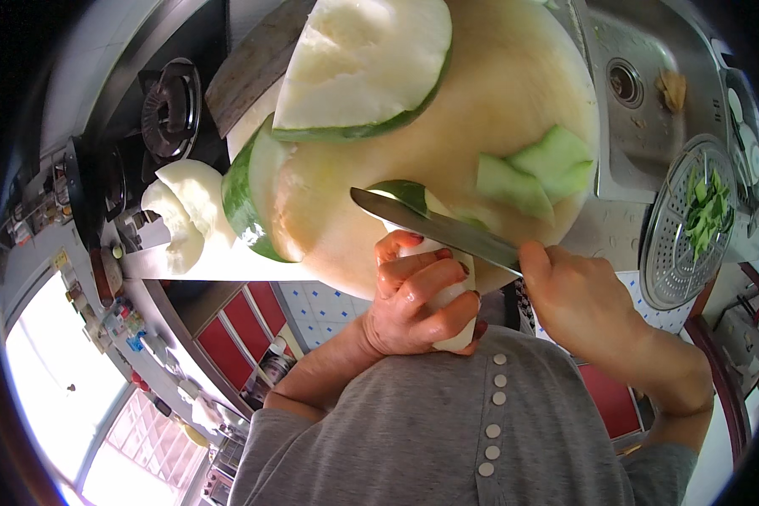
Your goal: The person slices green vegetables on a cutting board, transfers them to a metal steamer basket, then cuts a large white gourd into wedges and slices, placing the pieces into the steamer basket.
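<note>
My left hand (pixel 427 297) grips a pale wedge of winter melon (pixel 458 338) upright against the near edge of a round cutting board (pixel 518 82). Green rind (pixel 405 191) still covers the far end of that wedge. A kitchen knife (pixel 443 233) is held by its handle in my right hand (pixel 575 291). Its blade lies across the wedge, over the rind, with the tip pointing left. Two strips of cut peel (pixel 537 174) rest at the board's right side. The knife handle is mostly hidden by my fingers.
A large melon piece (pixel 367 69) and a rind-covered slice (pixel 253 196) occupy the board's left half, beside a broad blade (pixel 253 69). Scooped pale pulp (pixel 186 212) lies left, near the gas burner (pixel 172 111). Right are a steel sink (pixel 651 38) and a perforated tray (pixel 664 253) of greens.
</note>
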A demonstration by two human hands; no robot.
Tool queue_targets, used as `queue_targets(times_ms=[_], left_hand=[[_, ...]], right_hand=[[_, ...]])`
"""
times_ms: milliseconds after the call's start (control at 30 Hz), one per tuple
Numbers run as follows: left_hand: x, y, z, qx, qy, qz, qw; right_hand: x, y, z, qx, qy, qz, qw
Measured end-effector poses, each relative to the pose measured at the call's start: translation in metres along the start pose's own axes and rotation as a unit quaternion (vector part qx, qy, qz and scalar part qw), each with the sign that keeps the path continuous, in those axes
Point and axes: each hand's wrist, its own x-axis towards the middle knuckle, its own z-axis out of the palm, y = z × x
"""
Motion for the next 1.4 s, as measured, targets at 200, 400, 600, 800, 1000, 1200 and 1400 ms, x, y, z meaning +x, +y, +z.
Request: queue_targets(times_ms=[200,400,600,800,1000,1200,1400], left_hand=[[0.001,-0.002,0.002,-0.004,0.013,0.015,1.0],[0.001,-0.002,0.0,0.005,0.0,0.011,1.0],[0.0,-0.001,0.0,-0.001,0.002,0.017,1.0],[0.001,-0.005,-0.014,-0.029,-0.034,0.029,0.999],[-0.005,-0.009,-0.038,-0.094,-0.101,0.033,0.99],[-0.003,0.002,-0.047,-0.032,-0.124,-0.031,0.991],[-0.007,0.0,-0.04,-0.013,-0.092,-0.036,0.995]], right_hand=[[0.012,-0.008,-0.002,-0.002,-0.004,0.013,1.0],[0.013,-0.003,-0.002,-0.004,-0.008,0.013,1.0],[0.033,-0.006,0.014,-0.025,0.035,0.015,0.999],[0.027,0.005,0.029,-0.014,0.081,0.014,0.997],[-0.003,0.019,0.02,0.03,0.054,0.058,0.996],[-0.003,0.002,0.016,-0.025,0.082,0.005,0.996],[0.01,-0.003,-0.004,-0.086,0.052,-0.027,0.995]])
